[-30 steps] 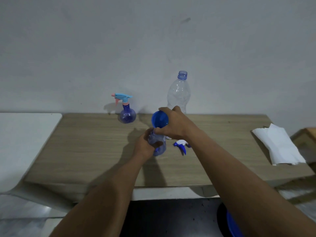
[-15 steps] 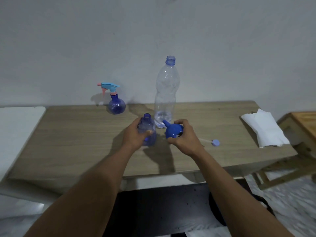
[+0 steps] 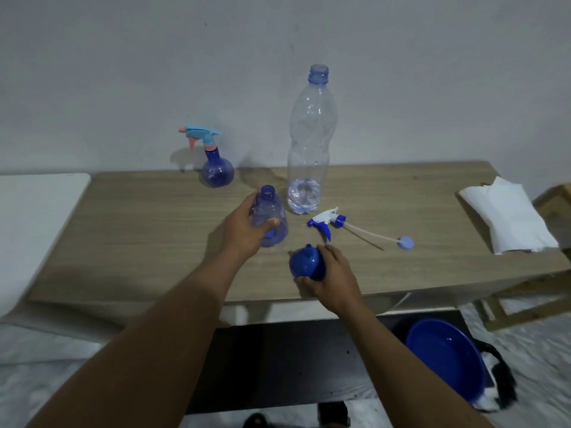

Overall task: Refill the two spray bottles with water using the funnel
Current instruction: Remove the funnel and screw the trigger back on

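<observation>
I see the table [image 3: 154, 230] running along the wall; on it, at the back left, a capped spray bottle [image 3: 216, 168] stands upright; right of that stands a tall water bottle [image 3: 310, 143]; in front of and between them the open spray bottle [image 3: 270, 216] sits in my left hand [image 3: 244, 234]; the loose sprayer head [image 3: 330, 222] lies to its right, tube trailing rightward; nearer the front edge my right hand [image 3: 333, 278] holds the funnel [image 3: 307, 264], spout up; paper towels [image 3: 513, 220] lie at the far right; a basin [image 3: 445, 356] sits below, on the floor.
</observation>
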Available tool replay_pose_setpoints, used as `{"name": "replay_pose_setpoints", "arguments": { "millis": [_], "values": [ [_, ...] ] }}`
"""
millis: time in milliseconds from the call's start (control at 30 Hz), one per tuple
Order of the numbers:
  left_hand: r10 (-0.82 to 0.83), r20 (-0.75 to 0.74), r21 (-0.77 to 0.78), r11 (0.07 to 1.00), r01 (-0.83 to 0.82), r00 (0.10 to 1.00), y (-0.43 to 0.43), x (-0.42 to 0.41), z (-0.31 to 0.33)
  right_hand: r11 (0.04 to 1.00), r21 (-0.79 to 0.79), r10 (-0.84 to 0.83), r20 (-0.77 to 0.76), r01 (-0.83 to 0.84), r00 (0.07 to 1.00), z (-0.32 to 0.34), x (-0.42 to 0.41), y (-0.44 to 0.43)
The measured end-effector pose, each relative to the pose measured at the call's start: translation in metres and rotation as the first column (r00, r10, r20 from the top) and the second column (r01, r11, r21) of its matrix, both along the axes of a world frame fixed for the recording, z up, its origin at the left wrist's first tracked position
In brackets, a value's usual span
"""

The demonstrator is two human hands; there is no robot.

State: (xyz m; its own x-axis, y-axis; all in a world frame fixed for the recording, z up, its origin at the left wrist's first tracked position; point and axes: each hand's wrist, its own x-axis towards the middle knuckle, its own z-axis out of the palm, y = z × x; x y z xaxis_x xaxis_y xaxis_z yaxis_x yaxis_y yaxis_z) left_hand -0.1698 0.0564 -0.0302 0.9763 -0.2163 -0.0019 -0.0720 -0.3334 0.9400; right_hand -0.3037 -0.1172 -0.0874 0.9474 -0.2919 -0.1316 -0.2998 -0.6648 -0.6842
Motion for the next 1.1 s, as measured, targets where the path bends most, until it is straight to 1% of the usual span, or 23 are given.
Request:
{"name": "replay_pose_setpoints", "arguments": {
  "millis": [133,200,300,333,433,567,600,667,767,867,933,1000,1100],
  "values": [
    [0.008,0.022,0.027,1.000,-0.009,1.000,-0.002,-0.004,0.002,0.997,-0.027,0.065,-0.053,-0.067,0.996,0.006,0.003,-0.006],
    [0.012,0.008,0.041,0.999,-0.012,1.000,-0.004,-0.008,0.005,0.993,-0.094,0.075,0.003,-0.074,0.997,0.013,0.007,-0.014],
    [0.014,-0.004,0.045,0.999,-0.014,1.000,-0.005,-0.012,0.005,0.983,-0.181,0.059,0.176,-0.027,0.983,0.032,0.025,-0.034],
    [0.016,-0.001,0.041,0.999,-0.016,1.000,-0.005,-0.013,0.004,0.981,-0.191,0.064,0.191,-0.027,0.979,0.038,0.033,-0.043],
    [0.026,-0.003,0.039,0.999,-0.025,1.000,-0.006,-0.012,0.002,0.977,-0.208,0.090,0.162,-0.055,0.983,0.048,0.054,-0.069],
    [0.035,0.000,0.029,0.999,-0.035,0.999,-0.009,-0.011,0.000,0.974,-0.211,0.121,0.187,-0.081,0.975,0.041,0.065,-0.081],
    [0.032,0.004,0.022,0.999,-0.032,0.999,-0.009,-0.012,0.000,0.978,-0.197,0.099,0.177,-0.063,0.979,0.038,0.069,-0.083],
    [0.035,-0.002,0.003,0.999,-0.035,0.999,-0.010,-0.010,-0.003,0.978,-0.195,0.084,0.074,-0.068,0.994,0.033,0.083,-0.090],
    [0.039,-0.011,0.004,0.999,-0.039,0.999,-0.011,-0.010,-0.004,0.942,-0.271,0.167,-0.134,-0.198,0.977,0.030,0.105,-0.103],
    [0.042,0.001,-0.027,0.999,-0.042,0.999,-0.014,-0.011,-0.004,0.906,-0.292,0.235,-0.257,-0.307,0.937,0.035,0.120,-0.110],
    [0.051,-0.014,-0.039,0.998,-0.051,0.999,-0.014,-0.011,-0.006,0.900,-0.290,0.246,-0.276,-0.325,0.929,0.036,0.126,-0.111],
    [0.062,-0.006,0.000,0.998,-0.062,0.998,-0.014,-0.011,-0.006,0.900,-0.301,0.234,-0.275,-0.314,0.932,0.036,0.127,-0.112],
    [0.062,-0.015,0.010,0.998,-0.062,0.998,-0.015,-0.011,-0.002,0.920,-0.268,0.217,-0.255,-0.285,0.942,0.041,0.123,-0.116]
  ]
}}
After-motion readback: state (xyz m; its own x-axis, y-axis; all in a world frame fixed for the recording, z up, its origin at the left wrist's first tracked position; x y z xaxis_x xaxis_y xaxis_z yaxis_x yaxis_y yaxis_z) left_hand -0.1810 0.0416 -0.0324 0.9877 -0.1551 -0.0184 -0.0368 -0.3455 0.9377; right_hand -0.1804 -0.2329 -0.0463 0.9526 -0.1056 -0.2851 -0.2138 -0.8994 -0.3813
